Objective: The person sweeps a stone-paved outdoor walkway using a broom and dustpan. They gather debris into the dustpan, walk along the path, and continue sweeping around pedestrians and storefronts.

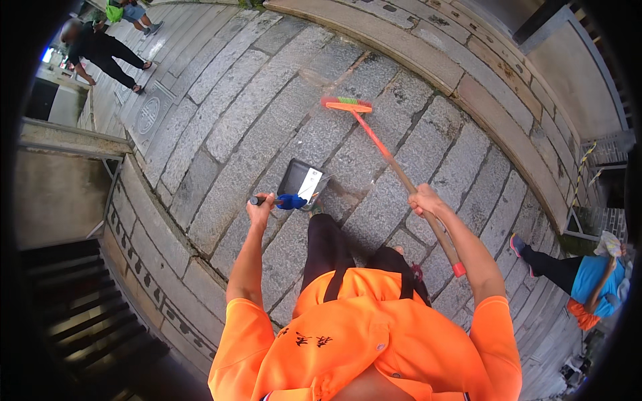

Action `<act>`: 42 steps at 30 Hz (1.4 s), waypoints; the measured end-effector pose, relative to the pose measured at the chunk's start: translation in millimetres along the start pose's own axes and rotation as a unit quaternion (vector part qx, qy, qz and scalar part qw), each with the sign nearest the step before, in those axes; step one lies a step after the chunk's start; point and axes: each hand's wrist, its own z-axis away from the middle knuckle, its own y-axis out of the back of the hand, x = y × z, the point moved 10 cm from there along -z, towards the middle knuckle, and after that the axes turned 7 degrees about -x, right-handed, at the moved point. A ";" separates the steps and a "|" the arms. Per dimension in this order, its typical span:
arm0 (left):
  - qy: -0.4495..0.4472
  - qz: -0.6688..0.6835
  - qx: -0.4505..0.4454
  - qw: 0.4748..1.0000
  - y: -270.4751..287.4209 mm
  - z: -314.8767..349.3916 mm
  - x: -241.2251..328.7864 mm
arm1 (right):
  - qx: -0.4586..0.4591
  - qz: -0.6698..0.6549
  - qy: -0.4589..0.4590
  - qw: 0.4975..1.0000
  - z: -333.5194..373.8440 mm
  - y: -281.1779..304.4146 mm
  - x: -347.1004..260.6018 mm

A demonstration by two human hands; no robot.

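Right hand [425, 200] clenched round broom [400, 174], upper pole, reaching forward across stone paving [244, 154]; left hand [261, 208] grasping long-handled dustpan [293, 179], close ahead; both probably light, stiff; best held by handles

The left arm [245, 267] reaches forward, bare below the short sleeve, ending in the left grip [261, 208], whose fingers are curled closed. The right arm [470, 252] slants forward and inward, its forearm angled toward the midline, with the right grip [425, 200] balled into a fist. The two grips are well apart, and the left leg [326, 242] stands ahead of the right.
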 end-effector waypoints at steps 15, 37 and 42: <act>0.040 -0.049 0.030 0.998 86.2 -155.6 -83.4 | -0.180 0.095 -0.201 0.958 -7.1 -191.7 -101.8; 0.067 -0.020 0.108 0.992 137.2 -102.9 -91.5 | -0.239 0.216 -0.138 0.936 -66.0 -190.4 -114.1; 0.037 0.036 0.085 0.995 139.6 -107.1 -98.1 | -0.200 0.089 -0.169 0.961 17.7 -157.7 -145.7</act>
